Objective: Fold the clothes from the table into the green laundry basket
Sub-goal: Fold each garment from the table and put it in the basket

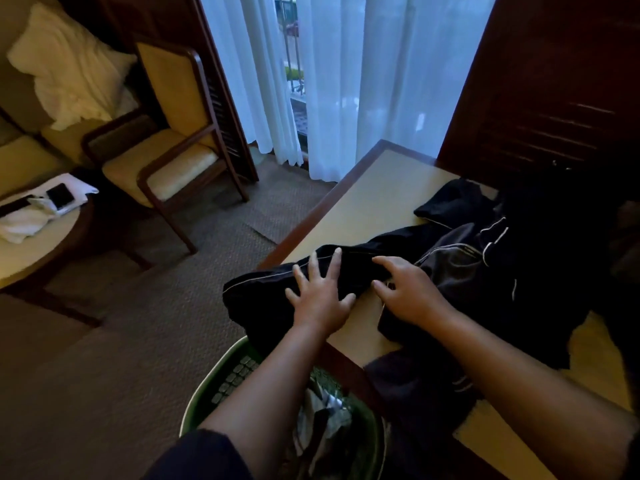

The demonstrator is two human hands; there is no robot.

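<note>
At right of the frame, my wooden-edged table (367, 199) with its pale top carries a heap of dark clothes, the largest piece a dark garment with thin white piping (460, 271) that spreads from the table's left edge across to the far right. One long part of it hangs over the table's near-left corner, above the green laundry basket (221, 382) at bottom centre, which stands on the brown carpet (114, 358) tight against the table and already holds some crumpled cloth. A second dark piece with pale stripes (422, 382) lies on the table's near edge, beneath my right forearm.

My left hand (320, 292) lies flat on the overhanging part of the garment, fingers spread wide and gripping nothing. My right hand (410, 289) rests just beside it on the same garment, fingers curled down against the cloth; whether they pinch a fold I cannot tell.

White sheer curtains (367, 81) fill the upper centre. At upper left stands a wooden armchair with yellow cushions (173, 147), beside a white pillow (72, 64). At far left, a round side table (31, 244) holds white cloth and a dark phone (60, 197).
</note>
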